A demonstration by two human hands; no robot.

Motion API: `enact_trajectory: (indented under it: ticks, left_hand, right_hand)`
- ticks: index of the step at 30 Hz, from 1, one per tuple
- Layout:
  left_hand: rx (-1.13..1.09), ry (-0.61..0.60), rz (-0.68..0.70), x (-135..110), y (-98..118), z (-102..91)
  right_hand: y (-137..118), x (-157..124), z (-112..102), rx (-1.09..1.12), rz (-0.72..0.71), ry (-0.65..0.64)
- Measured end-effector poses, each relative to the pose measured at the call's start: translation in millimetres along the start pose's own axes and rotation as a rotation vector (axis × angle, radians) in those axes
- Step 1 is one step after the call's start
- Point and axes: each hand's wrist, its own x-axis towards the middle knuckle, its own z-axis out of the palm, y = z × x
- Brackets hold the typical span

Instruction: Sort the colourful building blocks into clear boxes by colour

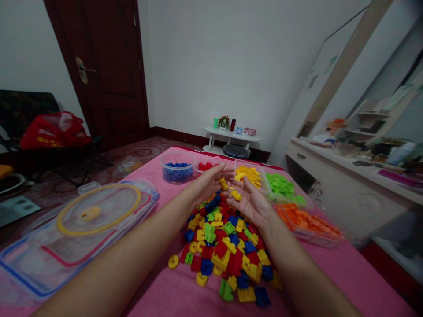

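Both my hands hover over a heap of small plastic blocks (224, 246) in red, yellow, blue and green on a pink cloth. My left hand (206, 185) is cupped palm-up, fingers apart, with a yellow block (224, 183) at its fingertips. My right hand (251, 200) is also palm-up and open, and small yellow blocks (235, 195) lie on its palm. Just beyond the fingers stands a clear tub of yellow blocks (248, 174).
Behind the heap stand a round tub of blue blocks (177, 167), a tub of red blocks (205, 166), a tub of green blocks (280, 185) and a tub of orange blocks (306, 222). Stacked clear lids (79, 229) lie at the left. A white dresser (346, 185) stands on the right.
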Motion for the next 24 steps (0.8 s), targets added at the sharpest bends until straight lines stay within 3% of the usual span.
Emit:
enact_trajectory:
  ticks: [4,8,10,13,16,20,24]
  left_hand:
    - [-0.002,-0.075,0.036,-6,-1,14.9]
    - [0.018,-0.074,0.119,-5,-2,15.6]
    - [0.064,-0.001,0.168,-3,0,9.1]
    - [0.159,0.204,0.221,2,5,-4.0]
    - [0.169,0.328,0.208,6,9,-13.1]
    - [0.135,0.305,0.128,7,8,-13.7]
    - [0.215,0.272,0.061,7,0,-11.7]
  right_hand:
    - [4,1,3,0.057,-0.043,-0.001]
    - [7,4,-1,0.063,-0.054,0.003]
    - [6,3,-4,-0.043,-0.045,0.022]
    - [0,-4,-11,-0.338,-0.012,0.004]
    - [-10,-8,-20,-0.592,0.026,-0.025]
    - [-37,8,-31,-0.814,0.003,0.144]
    - [-73,39,-41,-0.894,-0.224,0.334]
